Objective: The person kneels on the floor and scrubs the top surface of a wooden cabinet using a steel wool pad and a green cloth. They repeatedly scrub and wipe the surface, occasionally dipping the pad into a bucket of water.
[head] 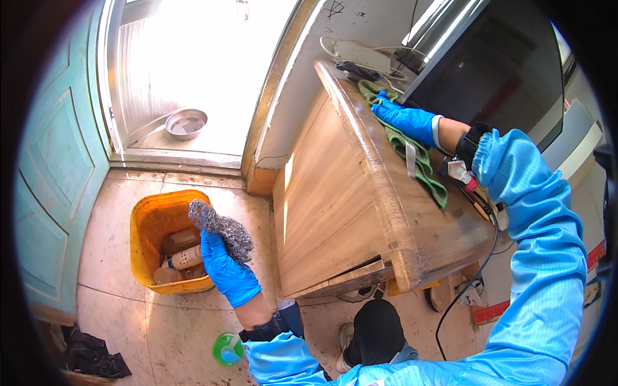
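My left hand point(227, 270), in a blue glove, grips a steel wool scourer point(224, 230) of grey metal strands. It is raised over the right rim of a yellow plastic bin point(145, 217), where bottles point(186, 258) lie inside. On the wooden cabinet top point(415, 236), my right hand point(405, 118), gloved the same way, presses on a green cloth point(410, 149). The cloth trails along the cabinet top toward me, with a white tag on it. My right fingertips rest on its far end, beside a flat screen point(492, 72).
A power strip point(362, 54) with cables and a black object point(358, 71) lie at the cabinet's far end. Small tools point(475, 193) and a cable sit near my right forearm. A metal basin point(186, 124) stands beyond the doorway. On the floor is a green container point(228, 348).
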A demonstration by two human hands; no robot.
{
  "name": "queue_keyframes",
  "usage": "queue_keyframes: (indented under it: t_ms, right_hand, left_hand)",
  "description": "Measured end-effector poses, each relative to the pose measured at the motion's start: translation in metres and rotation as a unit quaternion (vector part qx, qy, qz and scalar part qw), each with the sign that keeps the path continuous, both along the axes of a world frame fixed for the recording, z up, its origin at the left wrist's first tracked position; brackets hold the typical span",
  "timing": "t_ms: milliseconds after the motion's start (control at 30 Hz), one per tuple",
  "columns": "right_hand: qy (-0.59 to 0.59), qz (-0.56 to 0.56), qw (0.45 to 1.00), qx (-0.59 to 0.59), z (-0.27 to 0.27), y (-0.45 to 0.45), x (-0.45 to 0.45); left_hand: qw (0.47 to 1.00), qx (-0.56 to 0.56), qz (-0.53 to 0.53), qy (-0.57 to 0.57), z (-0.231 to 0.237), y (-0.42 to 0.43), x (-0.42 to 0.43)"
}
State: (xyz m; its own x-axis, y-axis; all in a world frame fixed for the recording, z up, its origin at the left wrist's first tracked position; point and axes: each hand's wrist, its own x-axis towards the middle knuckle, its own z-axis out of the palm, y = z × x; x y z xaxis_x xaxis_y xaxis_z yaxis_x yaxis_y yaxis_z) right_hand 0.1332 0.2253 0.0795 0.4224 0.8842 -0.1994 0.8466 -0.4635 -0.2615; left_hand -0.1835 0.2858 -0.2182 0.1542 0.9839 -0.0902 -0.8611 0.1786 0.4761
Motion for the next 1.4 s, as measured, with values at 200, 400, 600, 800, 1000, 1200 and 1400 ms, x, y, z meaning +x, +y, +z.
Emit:
queue_keyframes:
  t_ms: [200,400,600,800,1000,1200,1400]
  right_hand:
    - [0.244,-0.09,0.96,0.101,-0.009,0.011,0.014]
    - [-0.033,0.021,0.998,0.04,-0.006,-0.012,-0.017]
    - [-0.047,0.163,0.985,-0.011,0.002,-0.045,-0.047]
    - [-0.026,0.299,0.954,0.017,0.002,-0.077,-0.087]
    - [0.088,0.276,0.954,0.081,-0.006,-0.11,-0.134]
    - [0.012,0.543,0.826,0.149,-0.01,-0.117,-0.146]
    - [-0.018,0.49,0.859,0.143,-0.007,-0.143,-0.161]
  left_hand:
    - [0.998,-0.021,0.058,0.015,0.013,-0.005,-0.01]
    - [0.999,-0.007,0.043,0.02,0.019,-0.005,-0.015]
    - [0.999,-0.026,0.043,-0.013,0.011,-0.012,-0.001]
    - [0.999,-0.001,0.037,0.021,-0.003,-0.014,0.006]
    - [0.998,-0.008,0.04,0.045,-0.012,-0.014,0.013]
    - [0.997,0.04,-0.017,0.06,-0.032,-0.001,0.002]
    - [0.997,0.035,-0.005,0.071,-0.036,0.003,0.003]
